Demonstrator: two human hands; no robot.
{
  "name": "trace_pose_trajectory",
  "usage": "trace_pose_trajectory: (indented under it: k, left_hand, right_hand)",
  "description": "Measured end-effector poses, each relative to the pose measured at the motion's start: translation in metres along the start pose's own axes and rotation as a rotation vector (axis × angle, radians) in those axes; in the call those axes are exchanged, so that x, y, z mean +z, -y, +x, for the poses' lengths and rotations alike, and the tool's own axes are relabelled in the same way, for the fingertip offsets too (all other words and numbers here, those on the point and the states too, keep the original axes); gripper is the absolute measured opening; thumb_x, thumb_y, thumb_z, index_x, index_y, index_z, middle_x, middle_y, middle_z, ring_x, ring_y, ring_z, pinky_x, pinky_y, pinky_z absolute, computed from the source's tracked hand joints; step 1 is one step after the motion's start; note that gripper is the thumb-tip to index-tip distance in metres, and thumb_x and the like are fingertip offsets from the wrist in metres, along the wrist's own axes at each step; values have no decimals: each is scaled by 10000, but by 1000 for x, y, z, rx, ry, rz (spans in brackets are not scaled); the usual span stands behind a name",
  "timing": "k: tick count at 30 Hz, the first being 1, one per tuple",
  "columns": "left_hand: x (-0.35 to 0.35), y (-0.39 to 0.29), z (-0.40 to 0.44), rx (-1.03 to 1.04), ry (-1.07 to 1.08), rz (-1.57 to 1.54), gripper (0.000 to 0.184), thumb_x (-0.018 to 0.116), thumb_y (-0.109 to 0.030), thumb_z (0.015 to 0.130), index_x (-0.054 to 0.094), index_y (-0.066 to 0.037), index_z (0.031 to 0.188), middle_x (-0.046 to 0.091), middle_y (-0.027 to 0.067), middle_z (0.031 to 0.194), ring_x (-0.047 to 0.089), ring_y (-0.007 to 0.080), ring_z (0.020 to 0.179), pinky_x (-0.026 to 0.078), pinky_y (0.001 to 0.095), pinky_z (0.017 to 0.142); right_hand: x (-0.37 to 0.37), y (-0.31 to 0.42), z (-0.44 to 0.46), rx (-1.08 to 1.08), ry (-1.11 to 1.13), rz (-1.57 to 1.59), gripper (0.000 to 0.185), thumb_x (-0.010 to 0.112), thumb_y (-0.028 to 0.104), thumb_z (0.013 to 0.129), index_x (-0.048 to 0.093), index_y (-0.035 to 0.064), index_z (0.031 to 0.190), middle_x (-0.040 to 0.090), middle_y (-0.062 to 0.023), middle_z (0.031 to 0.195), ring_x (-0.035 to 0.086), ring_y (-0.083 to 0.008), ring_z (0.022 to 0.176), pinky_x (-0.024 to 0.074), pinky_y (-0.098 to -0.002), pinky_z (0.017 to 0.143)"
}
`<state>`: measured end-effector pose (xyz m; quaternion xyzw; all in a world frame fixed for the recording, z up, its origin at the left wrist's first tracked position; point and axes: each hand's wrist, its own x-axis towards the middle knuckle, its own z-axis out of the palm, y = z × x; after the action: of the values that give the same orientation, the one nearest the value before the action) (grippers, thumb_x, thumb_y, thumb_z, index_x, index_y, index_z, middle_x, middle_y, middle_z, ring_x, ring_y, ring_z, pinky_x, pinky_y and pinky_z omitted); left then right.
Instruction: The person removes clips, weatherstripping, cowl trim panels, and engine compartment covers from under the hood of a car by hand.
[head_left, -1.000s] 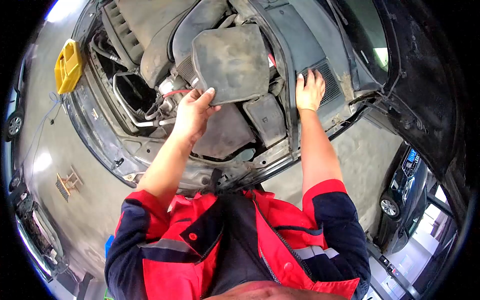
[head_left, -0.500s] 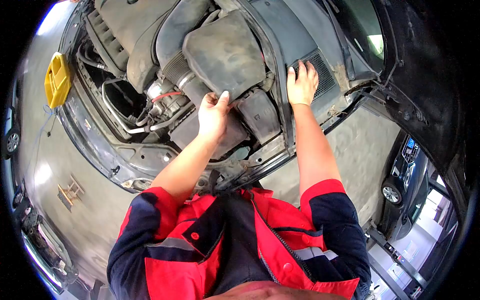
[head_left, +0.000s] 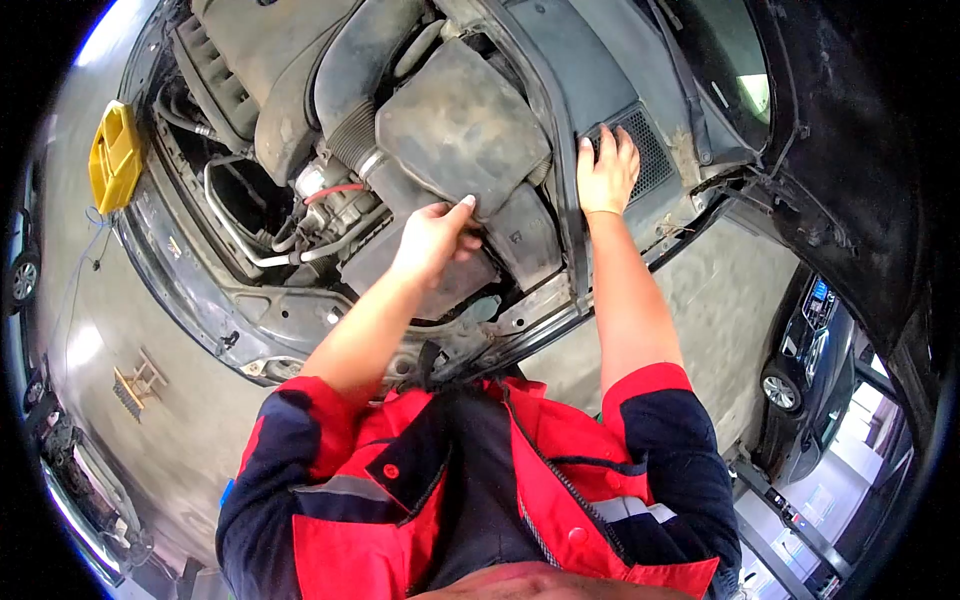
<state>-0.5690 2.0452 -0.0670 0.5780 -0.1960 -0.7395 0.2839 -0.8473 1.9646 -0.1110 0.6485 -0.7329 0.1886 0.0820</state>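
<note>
A dusty black plastic cover (head_left: 455,120) lies in the engine bay, beside the ribbed air intake hose (head_left: 352,138). My left hand (head_left: 432,240) is at its near edge, thumb on top and fingers curled below, closed on that edge. Beneath the hand is a dark plastic box (head_left: 400,270), and to its right a smaller black housing (head_left: 522,235). My right hand (head_left: 606,178) rests with fingers spread on the cowl panel, its fingertips at the mesh grille (head_left: 648,150).
A yellow plastic container (head_left: 116,160) sits on the car's front edge at left. The raised hood (head_left: 860,130) fills the right side. On the floor stands a small wooden stool-like object (head_left: 140,385). Another dark car (head_left: 810,380) is parked at right.
The plastic cover has shifted right and sits lower in the bay. My left hand moved slightly right and down with its edge, and more of its fingers show. My right hand has hardly moved.
</note>
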Motion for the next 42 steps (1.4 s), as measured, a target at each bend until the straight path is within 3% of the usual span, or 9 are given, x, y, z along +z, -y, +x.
trace_pose_trajectory:
  k: [4,8,12,19,22,26,27,28,42]
  left_hand:
    - [-21,-15,3,182,-95,-246,429,702,-324,917,631,39,1135,701,84,1004,655,156,776,499,275,616]
    - [-30,-22,10,185,-66,-551,499,662,-390,931,553,-61,1290,661,50,1183,633,200,1063,507,379,819]
    - [-52,-28,22,236,76,-674,403,604,-346,970,499,-103,1275,668,58,1111,672,228,965,555,372,769]
    - [-60,-57,3,467,21,-368,261,683,-30,856,596,7,1099,668,63,1027,648,180,917,510,322,862]
    - [-39,-72,-62,698,-207,656,256,730,-62,784,596,-9,995,691,126,1046,663,223,883,543,344,781]
    - [-43,-64,-83,1692,73,1218,226,723,-73,723,611,-27,914,680,164,1104,677,342,959,568,394,785]
    - [-38,-66,-90,1761,71,1245,180,702,-62,712,559,-23,815,671,161,1166,676,340,1028,585,427,781]
    - [-37,-67,-94,1786,117,1289,180,698,-67,707,536,-32,780,665,159,1181,670,351,1025,587,434,768]
    - [-42,-57,-97,1786,110,1330,201,707,-72,689,513,-48,732,663,149,1195,670,355,1022,590,415,754]
  right_hand:
    - [-4,3,1,3,14,-5,488,566,408,913,607,97,1285,488,-170,1396,413,-380,1315,309,-513,1117]
    - [-3,2,0,-4,1,-19,495,567,403,912,602,97,1298,488,-173,1399,421,-377,1309,315,-504,1115]
    - [-3,2,0,4,10,-21,505,565,409,914,596,95,1309,487,-173,1401,414,-373,1316,303,-501,1123]
    - [-8,6,0,18,30,-12,497,559,393,920,595,82,1307,478,-171,1409,402,-369,1327,287,-499,1133]
    - [-7,5,0,16,28,11,501,561,388,919,591,80,1312,477,-173,1410,400,-372,1327,283,-499,1135]
    - [44,-36,-5,2,-30,112,447,582,313,896,600,41,1250,497,-178,1373,402,-388,1319,302,-513,1112]
    - [26,-21,2,-44,-109,127,435,586,299,888,600,35,1234,506,-179,1360,408,-395,1311,313,-519,1101]
    - [8,-1,-4,-162,-282,100,426,590,289,879,598,30,1218,517,-177,1345,422,-402,1298,327,-525,1085]
    - [-41,24,-3,-130,-176,41,486,598,332,870,585,28,1250,516,-212,1336,483,-412,1231,364,-537,1048]
